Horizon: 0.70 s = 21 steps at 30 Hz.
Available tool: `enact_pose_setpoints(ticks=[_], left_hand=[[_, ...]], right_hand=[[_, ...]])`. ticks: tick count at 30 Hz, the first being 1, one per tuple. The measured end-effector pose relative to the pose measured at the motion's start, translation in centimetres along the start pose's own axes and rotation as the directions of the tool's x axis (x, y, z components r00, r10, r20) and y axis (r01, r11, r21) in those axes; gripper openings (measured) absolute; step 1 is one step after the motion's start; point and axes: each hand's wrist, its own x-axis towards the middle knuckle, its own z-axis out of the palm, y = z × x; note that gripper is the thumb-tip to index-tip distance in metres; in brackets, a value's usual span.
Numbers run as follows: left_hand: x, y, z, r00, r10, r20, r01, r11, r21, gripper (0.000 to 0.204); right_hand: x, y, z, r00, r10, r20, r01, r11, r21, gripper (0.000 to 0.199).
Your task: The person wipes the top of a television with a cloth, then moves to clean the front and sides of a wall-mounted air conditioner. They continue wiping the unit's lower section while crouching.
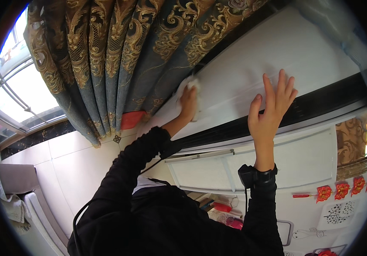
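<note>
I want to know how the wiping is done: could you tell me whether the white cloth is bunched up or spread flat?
Bunched up: the white cloth is crumpled under the left hand against the white panel.

The white top [277, 47] is lying bare between the two hands, giving open room there for a sweep. The left hand [188, 101], pressing a cloth [183, 87], is sitting right against the curtain [119, 55], whose folds are hanging over that end and blocking any pass further left. The right hand [273, 106] is lying flat with its fingers [282, 83] spread, taking up the near edge; beyond it the surface is running on bare to the right. A black band [320, 102] is bordering the white top below, and the cabinet front [303, 158] under it is standing free of anything in front.
</note>
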Motion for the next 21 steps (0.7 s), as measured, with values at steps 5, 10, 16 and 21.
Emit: enact_pose_setpoints(ticks=[5, 10, 16, 21], left_hand=[[1.6, 14.1, 8.4, 0.838, 0.494, 0.231, -0.487, 0.869, -0.088, 0.055], [3.4, 17.3, 10.8, 0.726, 0.633, 0.268, -0.635, 0.767, -0.091, 0.057], [5.1, 1.8, 2.0, 0.901, 0.366, 0.233, -0.421, 0.866, 0.27, 0.047], [0.9, -4.2, -4.2, 0.972, -0.228, 0.05, 0.229, 0.973, -0.015, 0.05]], right_hand=[[0.0, 0.2, 1.0, 0.998, 0.053, 0.017, -0.05, 0.991, -0.124, 0.046], [0.2, 0.1, 1.8, 0.998, 0.061, -0.013, -0.062, 0.974, -0.217, 0.045], [-2.1, 1.3, 0.3, 0.98, 0.121, -0.16, -0.14, 0.984, -0.114, 0.057], [-6.3, 2.0, -1.4, 0.916, 0.26, -0.305, -0.313, 0.94, -0.136, 0.062]])
